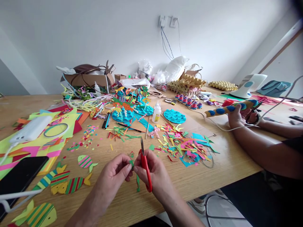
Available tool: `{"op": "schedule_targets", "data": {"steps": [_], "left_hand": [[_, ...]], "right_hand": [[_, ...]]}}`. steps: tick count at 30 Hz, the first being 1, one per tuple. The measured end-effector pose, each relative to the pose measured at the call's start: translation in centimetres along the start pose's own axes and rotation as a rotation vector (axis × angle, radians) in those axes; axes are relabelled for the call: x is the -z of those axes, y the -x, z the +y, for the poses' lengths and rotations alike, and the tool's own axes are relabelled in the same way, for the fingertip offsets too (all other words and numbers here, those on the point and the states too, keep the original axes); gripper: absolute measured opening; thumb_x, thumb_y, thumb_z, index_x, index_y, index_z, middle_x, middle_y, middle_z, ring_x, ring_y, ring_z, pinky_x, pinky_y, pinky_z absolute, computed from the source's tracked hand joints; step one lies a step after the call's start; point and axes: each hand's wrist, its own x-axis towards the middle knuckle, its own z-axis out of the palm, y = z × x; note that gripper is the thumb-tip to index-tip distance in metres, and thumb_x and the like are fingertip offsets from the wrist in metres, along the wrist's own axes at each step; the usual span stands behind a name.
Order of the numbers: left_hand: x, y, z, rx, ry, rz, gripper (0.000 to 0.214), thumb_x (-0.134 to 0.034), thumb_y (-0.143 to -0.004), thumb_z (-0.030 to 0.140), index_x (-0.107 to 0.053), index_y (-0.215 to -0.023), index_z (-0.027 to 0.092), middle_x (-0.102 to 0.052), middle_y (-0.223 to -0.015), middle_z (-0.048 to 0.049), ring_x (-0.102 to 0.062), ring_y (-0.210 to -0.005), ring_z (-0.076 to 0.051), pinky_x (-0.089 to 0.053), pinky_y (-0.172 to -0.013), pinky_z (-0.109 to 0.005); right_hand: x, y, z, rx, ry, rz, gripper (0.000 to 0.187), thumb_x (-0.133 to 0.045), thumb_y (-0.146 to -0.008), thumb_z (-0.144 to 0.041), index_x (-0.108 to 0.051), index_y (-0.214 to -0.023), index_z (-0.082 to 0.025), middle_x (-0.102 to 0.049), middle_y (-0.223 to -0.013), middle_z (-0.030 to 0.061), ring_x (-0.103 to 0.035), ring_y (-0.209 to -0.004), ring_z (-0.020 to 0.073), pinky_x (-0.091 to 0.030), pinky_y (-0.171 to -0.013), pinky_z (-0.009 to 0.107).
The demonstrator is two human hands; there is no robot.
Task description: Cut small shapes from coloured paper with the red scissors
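My left hand [117,168] pinches a small green paper piece [132,163] between thumb and finger. Red-handled scissors [146,171] rest in my right hand [153,170], blades pointing up and away; its fingertips meet the green piece too. Below the fingers hangs a narrow green paper strip [138,183]. Striped paper fish lie to the left, among them a pink-and-green striped fish [85,161] and a larger yellow-and-green fish [42,214]. Right of my hands spreads a heap of colourful paper scraps [187,145].
Ahead stand a glue bottle [156,113] and a blue egg-carton disc [174,116]. A black phone [23,176] and white power bank [32,128] are at left. At right, a co-worker's hands hold a painted carton strip [220,110], with a white cable [227,130] looping nearby.
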Motion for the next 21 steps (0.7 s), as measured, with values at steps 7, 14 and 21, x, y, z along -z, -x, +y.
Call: {"op": "schedule_targets", "data": {"steps": [7, 14, 21], "left_hand": [[1.1, -0.1, -0.3, -0.089, -0.275, -0.107, 0.015, -0.057, -0.076, 0.02, -0.06, -0.061, 0.021, -0.05, -0.055, 0.0034, -0.046, -0.054, -0.014, -0.037, -0.051, -0.021], [0.4, -0.3, -0.1, -0.003, -0.081, -0.049, 0.013, -0.06, -0.071, 0.026, -0.059, -0.06, 0.019, -0.053, -0.053, 0.0036, -0.05, -0.052, -0.013, -0.042, -0.05, -0.021], [0.8, -0.6, -1.0, -0.049, -0.193, -0.112, 0.013, -0.057, -0.074, 0.024, -0.057, -0.061, 0.019, -0.049, -0.053, 0.005, -0.046, -0.051, -0.012, -0.037, -0.049, -0.021]], "right_hand": [[0.5, -0.6, -1.2, 0.067, 0.203, -0.053, 0.015, -0.06, -0.068, -0.017, -0.045, -0.069, -0.019, -0.048, -0.064, -0.004, -0.045, -0.059, 0.0115, -0.039, -0.057, 0.024], [-0.1, -0.5, -1.0, 0.047, 0.052, 0.03, 0.015, -0.059, -0.067, -0.022, -0.045, -0.071, -0.019, -0.05, -0.066, -0.0028, -0.045, -0.059, 0.0119, -0.038, -0.055, 0.024], [0.3, -0.6, -0.7, 0.076, 0.225, -0.034, 0.011, -0.056, -0.066, -0.015, -0.048, -0.072, -0.019, -0.052, -0.069, -0.0019, -0.048, -0.063, 0.0127, -0.04, -0.058, 0.024]]}}
